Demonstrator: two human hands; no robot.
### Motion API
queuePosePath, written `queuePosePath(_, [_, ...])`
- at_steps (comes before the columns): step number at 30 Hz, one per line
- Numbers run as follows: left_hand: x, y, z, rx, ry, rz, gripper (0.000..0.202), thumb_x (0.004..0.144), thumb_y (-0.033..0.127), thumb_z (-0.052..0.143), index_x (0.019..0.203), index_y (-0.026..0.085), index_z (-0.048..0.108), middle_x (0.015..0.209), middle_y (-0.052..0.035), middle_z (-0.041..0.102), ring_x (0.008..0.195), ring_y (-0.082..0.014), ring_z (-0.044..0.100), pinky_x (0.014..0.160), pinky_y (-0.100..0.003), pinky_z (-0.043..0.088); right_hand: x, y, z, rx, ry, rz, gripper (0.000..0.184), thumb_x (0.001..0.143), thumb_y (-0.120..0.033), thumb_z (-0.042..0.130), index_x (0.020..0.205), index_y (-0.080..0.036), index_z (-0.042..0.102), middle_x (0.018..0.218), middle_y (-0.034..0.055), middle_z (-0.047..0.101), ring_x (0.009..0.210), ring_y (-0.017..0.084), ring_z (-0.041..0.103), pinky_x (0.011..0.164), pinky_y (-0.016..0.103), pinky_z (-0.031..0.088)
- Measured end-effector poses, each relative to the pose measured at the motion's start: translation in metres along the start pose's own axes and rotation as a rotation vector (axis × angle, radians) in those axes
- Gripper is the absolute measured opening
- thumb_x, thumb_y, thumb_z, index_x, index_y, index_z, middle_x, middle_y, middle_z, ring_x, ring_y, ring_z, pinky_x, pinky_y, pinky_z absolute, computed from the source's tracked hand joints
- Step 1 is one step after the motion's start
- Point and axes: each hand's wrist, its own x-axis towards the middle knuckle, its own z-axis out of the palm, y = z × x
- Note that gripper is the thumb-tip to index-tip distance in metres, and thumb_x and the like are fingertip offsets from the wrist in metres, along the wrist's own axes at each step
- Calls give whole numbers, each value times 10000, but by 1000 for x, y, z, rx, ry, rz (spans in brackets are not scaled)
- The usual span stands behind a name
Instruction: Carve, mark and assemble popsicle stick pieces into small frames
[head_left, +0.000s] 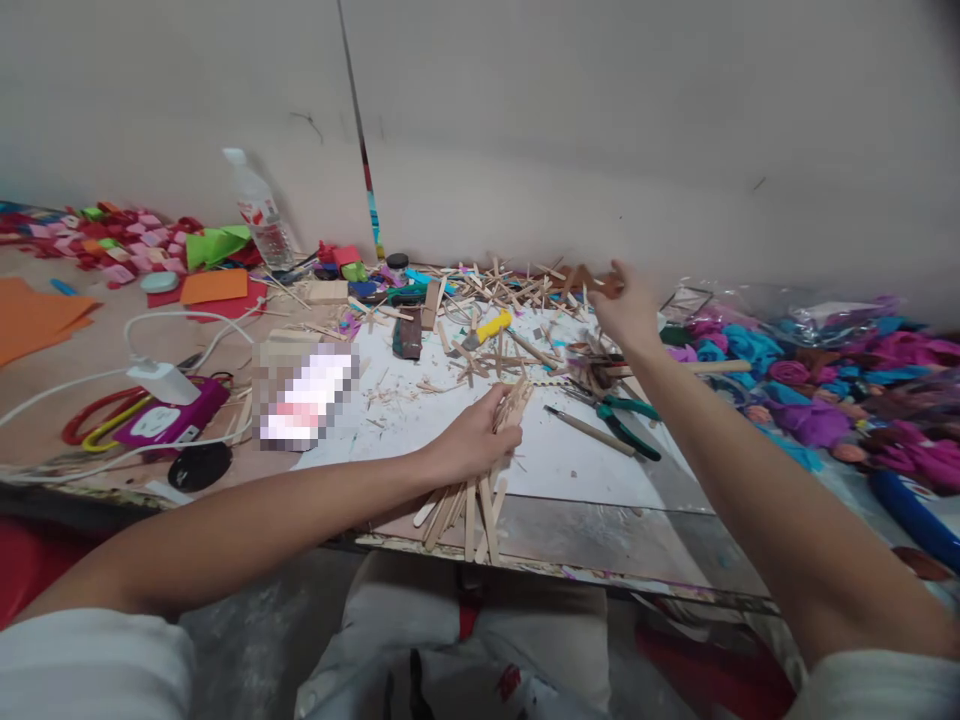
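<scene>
My left hand (472, 437) is closed round a bundle of wooden craft sticks (469, 500) that fans out over the table's front edge. My right hand (626, 305) reaches to the back of the table, its fingers pinched on a stick or two at the edge of a loose pile of sticks (510, 285). Green-handled pliers (626, 425) and a thin brush or rod (589, 430) lie on the white sheet (570, 465) between my two arms.
A yellow-handled cutter (491, 327) lies among the stick offcuts. At the left are a power strip with white cables (161, 380), a plastic bottle (259, 215) and coloured paper pieces (112, 240). Paper flowers (817, 395) crowd the right. A wall stands right behind the table.
</scene>
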Motion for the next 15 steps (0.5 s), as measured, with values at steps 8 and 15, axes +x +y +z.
queuePosePath(8, [2, 6, -2, -152, 158, 11, 444, 916, 255, 623, 1332, 241, 468, 655, 75, 512, 474, -107, 530, 476, -228, 477, -91, -34, -23, -109, -393, -200, 157, 900, -352, 716, 949, -225, 795, 950, 67, 803, 881, 234, 726, 805, 365, 553])
queuePosePath(15, [19, 22, -30, -104, 466, 113, 304, 924, 230, 605, 1174, 263, 436, 693, 78, 474, 475, -83, 515, 466, -200, 470, -214, -64, -38, -431, -987, -310, 489, 975, -664, 612, 1131, -213, 719, 844, 37, 753, 708, 230, 693, 640, 349, 442])
